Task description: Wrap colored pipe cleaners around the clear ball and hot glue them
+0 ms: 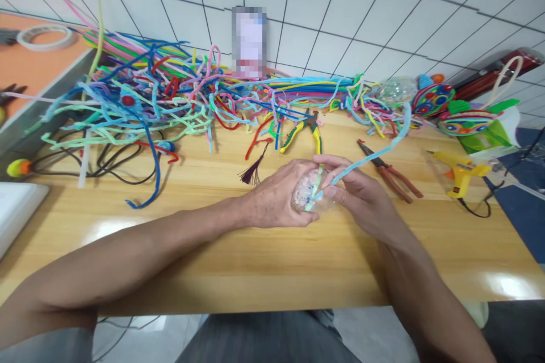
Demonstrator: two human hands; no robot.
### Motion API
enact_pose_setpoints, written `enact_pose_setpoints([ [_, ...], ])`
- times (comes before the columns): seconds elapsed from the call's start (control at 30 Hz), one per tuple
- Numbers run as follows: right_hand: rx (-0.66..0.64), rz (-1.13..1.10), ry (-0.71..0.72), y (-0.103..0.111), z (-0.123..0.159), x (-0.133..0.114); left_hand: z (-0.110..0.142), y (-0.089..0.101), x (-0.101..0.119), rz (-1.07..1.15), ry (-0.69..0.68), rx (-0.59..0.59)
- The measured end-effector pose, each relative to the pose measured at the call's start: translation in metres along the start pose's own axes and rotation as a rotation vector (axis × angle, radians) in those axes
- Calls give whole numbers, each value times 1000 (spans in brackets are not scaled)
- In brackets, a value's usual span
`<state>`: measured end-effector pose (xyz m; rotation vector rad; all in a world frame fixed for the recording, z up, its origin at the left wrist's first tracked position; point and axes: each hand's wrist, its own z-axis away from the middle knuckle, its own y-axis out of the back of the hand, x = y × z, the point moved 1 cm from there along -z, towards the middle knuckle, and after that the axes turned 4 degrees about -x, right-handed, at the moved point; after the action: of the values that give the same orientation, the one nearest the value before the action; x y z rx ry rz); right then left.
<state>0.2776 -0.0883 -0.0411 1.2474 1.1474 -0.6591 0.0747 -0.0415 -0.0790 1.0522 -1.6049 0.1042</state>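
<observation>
My left hand point(279, 198) is wrapped round a small clear plastic ball point(307, 195) with pale coloured bits inside, held just above the wooden table point(264, 261). My right hand point(360, 193) pinches a light blue pipe cleaner point(374, 150) against the ball. The pipe cleaner runs up and to the right from my fingers and curls near a second clear ball point(397, 89). A pale green strand lies across the held ball.
A big tangle of coloured pipe cleaners point(170, 91) covers the table's back. Yellow-green pliers point(304, 130), red-handled pliers point(389, 173), a yellow glue gun point(460, 173), a dark tassel point(254, 173), coloured craft figures point(464, 116) and a tape roll point(45, 37) lie around.
</observation>
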Motion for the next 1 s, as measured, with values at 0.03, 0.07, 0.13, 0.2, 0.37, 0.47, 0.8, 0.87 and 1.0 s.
enact_pose_setpoints([
  [0.03, -4, 9, 0, 0, 0, 0, 0, 0, 0, -2, 6, 4],
  [0.07, -9, 17, 3, 0, 0, 0, 0, 0, 0, -3, 9, 8],
  [0.13, -20, 28, 12, 0, 0, 0, 1, -1, -1, -3, 4, 9],
  [0.2, -29, 33, 28, 0, 1, 0, 1, -3, -3, -3, -1, 5],
  [0.37, -35, 49, 50, 1, 3, 2, 4, -4, -6, -2, 8, -8],
  [0.47, -36, 63, 41, 2, 3, 3, 6, 1, -4, 24, -9, -34],
  [0.8, -1, 108, 49, -2, 1, -4, 10, 17, 9, 128, 10, -158],
  [0.87, -2, 119, 51, -2, 1, -4, 10, 16, 9, 139, 21, -155],
  [1.0, 1, 116, 69, -2, 1, -4, 9, 13, 8, 144, 65, -137],
])
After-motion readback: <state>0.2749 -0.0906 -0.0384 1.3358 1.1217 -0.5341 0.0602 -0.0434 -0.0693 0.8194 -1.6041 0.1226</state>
